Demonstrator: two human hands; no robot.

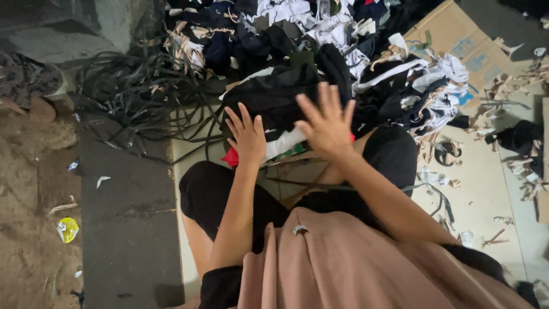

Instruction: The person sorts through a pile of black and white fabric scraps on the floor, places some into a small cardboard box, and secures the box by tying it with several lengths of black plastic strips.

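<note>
Yellow crumpled wrapper (67, 229) lay on dirt floor at far left; tangle of black narrow straps (137, 94) beyond it; left hand (247, 136) rested flat, fingers spread, on heap of black and white fabric scraps (274, 100) in front of knees; red cloth piece (231, 157) showed under wrist; right hand (327, 123) hovered open, fingers splayed, gripping nothing, just above same heap; flattened brown cardboard box (457, 34) at upper right.
</note>
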